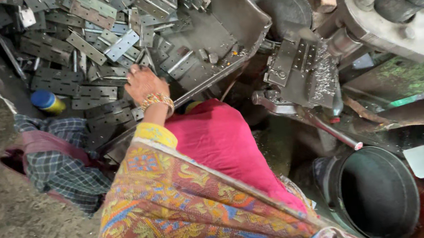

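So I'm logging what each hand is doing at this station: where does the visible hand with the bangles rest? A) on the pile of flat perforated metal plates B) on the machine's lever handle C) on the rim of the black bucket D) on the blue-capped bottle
A: the left hand, bangles at the wrist, lies on the perforated metal plates heaped in the tray, apart from the black bucket and the bottle.

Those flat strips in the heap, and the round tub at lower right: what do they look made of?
The flat strips look like bare sheet steel: dull grey, faintly shiny, with rows of punched holes. One hand rests on them. The round tub has a thin, dark, smooth rim; it could be metal or hard plastic, and this view does not settle which.
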